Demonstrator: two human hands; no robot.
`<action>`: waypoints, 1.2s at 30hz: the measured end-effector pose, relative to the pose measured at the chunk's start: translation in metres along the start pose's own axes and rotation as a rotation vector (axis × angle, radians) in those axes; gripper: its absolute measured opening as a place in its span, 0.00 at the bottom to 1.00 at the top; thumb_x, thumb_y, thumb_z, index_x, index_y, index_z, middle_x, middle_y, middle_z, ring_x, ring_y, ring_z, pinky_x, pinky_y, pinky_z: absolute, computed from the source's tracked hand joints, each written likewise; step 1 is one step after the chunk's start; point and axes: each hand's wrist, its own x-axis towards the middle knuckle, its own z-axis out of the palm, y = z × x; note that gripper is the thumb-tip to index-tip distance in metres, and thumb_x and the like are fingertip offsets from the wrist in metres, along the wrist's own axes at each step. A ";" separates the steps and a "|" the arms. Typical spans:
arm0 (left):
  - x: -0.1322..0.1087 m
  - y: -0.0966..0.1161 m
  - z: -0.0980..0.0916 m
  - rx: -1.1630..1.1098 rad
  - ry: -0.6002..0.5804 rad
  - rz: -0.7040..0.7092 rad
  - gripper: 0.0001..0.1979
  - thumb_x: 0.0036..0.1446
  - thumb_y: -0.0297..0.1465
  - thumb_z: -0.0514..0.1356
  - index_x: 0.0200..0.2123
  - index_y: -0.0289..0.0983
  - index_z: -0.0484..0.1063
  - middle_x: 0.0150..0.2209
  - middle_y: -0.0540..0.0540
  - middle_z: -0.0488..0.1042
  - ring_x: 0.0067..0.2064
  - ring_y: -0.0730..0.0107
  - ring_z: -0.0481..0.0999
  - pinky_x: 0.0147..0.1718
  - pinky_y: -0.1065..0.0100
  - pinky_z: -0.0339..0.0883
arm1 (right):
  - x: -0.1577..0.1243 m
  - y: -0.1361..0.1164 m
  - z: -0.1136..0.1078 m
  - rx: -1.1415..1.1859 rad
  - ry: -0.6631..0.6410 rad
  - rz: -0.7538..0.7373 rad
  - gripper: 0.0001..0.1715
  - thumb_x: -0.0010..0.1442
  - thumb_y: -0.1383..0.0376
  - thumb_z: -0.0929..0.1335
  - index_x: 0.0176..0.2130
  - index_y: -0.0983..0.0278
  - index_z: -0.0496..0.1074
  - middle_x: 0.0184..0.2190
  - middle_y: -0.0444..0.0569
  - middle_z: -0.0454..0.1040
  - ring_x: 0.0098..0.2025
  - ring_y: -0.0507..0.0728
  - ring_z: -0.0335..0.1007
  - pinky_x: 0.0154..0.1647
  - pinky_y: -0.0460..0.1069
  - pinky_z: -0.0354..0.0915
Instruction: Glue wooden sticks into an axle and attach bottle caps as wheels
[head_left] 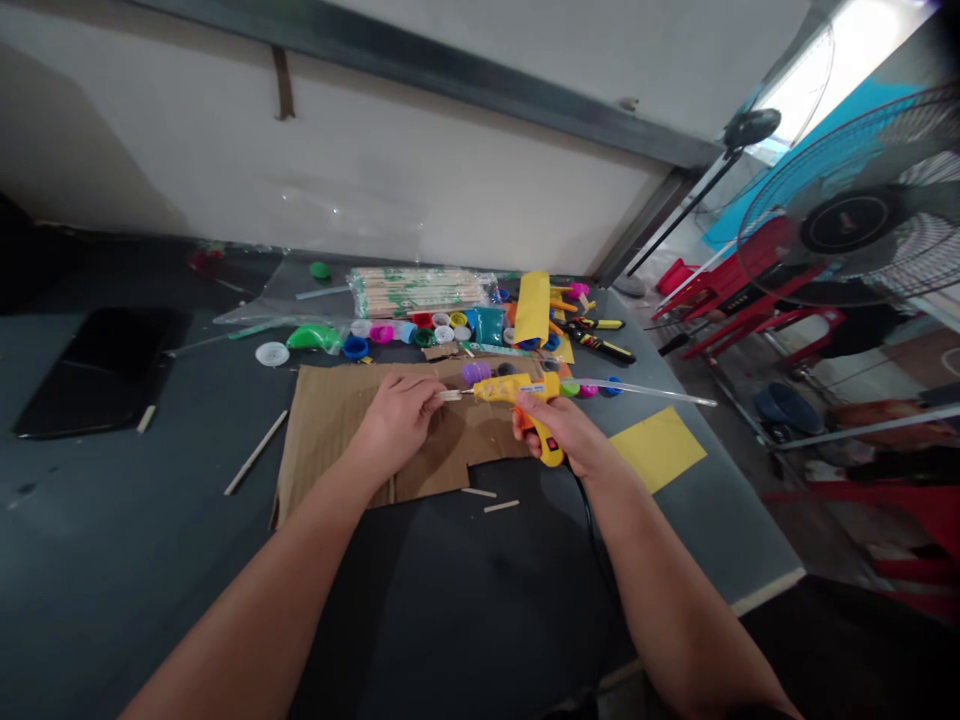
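My right hand (559, 428) is wrapped round the handle of a yellow glue gun (510, 387), fingers at its orange trigger. A long clear glue stick (645, 390) sticks out of the gun's back end. My left hand (401, 415) pinches short pale wooden sticks (450, 396), and the gun's nozzle meets or nearly meets their ends. How many sticks it holds I cannot tell. Both hands are above a piece of brown cardboard (322, 420) lying on the dark table. A purple bottle cap (475, 373) stands just behind the nozzle.
Behind the cardboard lie several coloured bottle caps (355, 347), a packet of wooden chopsticks (420, 292) and pliers (604, 342). Yellow paper (660, 448) is at the right, a black phone (97, 370) at the left. Loose stick pieces (501, 507) lie in front. A fan (847, 220) stands beyond the table.
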 end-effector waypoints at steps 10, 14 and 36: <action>0.000 -0.001 0.000 0.009 0.005 0.017 0.10 0.63 0.29 0.51 0.38 0.37 0.72 0.41 0.43 0.78 0.45 0.60 0.74 0.46 0.56 0.63 | -0.001 0.000 -0.002 0.002 -0.004 -0.004 0.26 0.52 0.45 0.70 0.24 0.66 0.71 0.20 0.45 0.70 0.17 0.45 0.58 0.16 0.41 0.59; 0.000 -0.002 0.001 0.013 0.013 0.023 0.10 0.64 0.29 0.50 0.38 0.38 0.72 0.41 0.44 0.78 0.44 0.61 0.74 0.45 0.56 0.63 | -0.002 -0.001 -0.005 -0.015 0.016 0.000 0.26 0.53 0.46 0.70 0.24 0.66 0.71 0.20 0.45 0.70 0.17 0.45 0.58 0.16 0.41 0.59; 0.000 0.000 0.000 0.013 0.006 0.020 0.10 0.64 0.28 0.51 0.38 0.36 0.72 0.41 0.43 0.78 0.45 0.61 0.74 0.46 0.58 0.62 | -0.001 0.000 0.000 0.032 -0.017 0.013 0.26 0.51 0.46 0.71 0.24 0.67 0.70 0.19 0.44 0.69 0.16 0.45 0.58 0.15 0.42 0.59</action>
